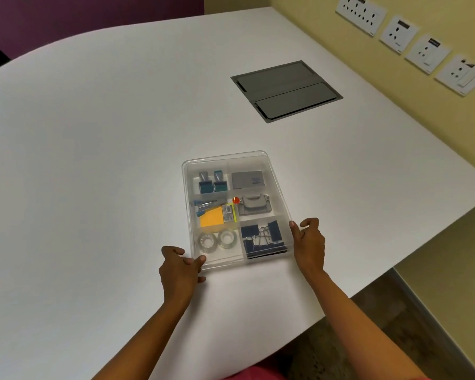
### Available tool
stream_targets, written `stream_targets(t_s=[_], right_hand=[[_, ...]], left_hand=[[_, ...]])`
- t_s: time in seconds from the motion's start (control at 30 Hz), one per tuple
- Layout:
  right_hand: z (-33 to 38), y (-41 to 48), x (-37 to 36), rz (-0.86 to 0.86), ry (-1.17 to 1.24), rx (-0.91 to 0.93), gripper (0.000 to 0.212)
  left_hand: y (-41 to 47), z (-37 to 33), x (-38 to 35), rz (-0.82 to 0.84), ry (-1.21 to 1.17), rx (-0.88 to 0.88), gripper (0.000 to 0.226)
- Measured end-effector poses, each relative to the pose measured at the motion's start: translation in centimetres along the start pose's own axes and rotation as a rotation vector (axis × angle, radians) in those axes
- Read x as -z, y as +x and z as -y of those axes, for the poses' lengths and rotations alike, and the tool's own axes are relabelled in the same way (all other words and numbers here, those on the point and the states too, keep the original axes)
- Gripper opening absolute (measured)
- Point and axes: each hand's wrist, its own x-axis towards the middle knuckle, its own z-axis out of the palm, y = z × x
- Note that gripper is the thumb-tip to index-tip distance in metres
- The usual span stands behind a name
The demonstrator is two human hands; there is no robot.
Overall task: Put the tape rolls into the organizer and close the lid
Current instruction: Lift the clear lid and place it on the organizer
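Organizer (275, 185): clear plastic box with six compartments, on the white bench (93, 160) near its front edge – the clear lid seems to lie over it.
Tape rolls (215, 240): two clear rolls lying flat side by side in the near-left compartment.
Other contents: binder clips (263, 237) near-right, sticky notes (213, 218) middle-left, punch (254, 205) middle-right, stamps (213, 181) far-left.
Left hand (180, 270): at the near-left corner, grip loosely curled – fingertips touching the box edge.
Right hand (309, 242): against the right side near the front corner, thumb on the rim, fingers half-curled, pinching nothing.
Bench panel (285, 90): grey, set flush, well apart.
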Motion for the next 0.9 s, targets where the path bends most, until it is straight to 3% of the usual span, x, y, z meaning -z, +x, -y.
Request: stream_targets(t_s=[0.17,0.4,0.63,0.8,0.9], right_hand=[[-0.6,-1.1,0.1,0.004,0.074,-0.064,0.022],[-1.0,-1.5,2.0,0.123,0.376,-0.417,0.013],[-0.8,-0.6,3.1,0.315,0.548,-0.602,0.018],[-0.8,0.2,2.9,0.362,0.503,-0.652,0.004],[-0.9,0.7,2.2,0.35,0.438,-0.703,0.014]], left_hand=[[0.2,0.4,0.0,0.004,-0.022,0.026,0.039],[0.2,1.1,0.1,0.008,-0.024,0.036,0.031],[0.8,1.4,0.5,0.022,-0.038,0.062,0.026],[0.9,1.4,0.9,0.076,-0.068,0.119,0.025],[1.0,1.2,1.0,0.096,-0.075,0.148,0.027]])
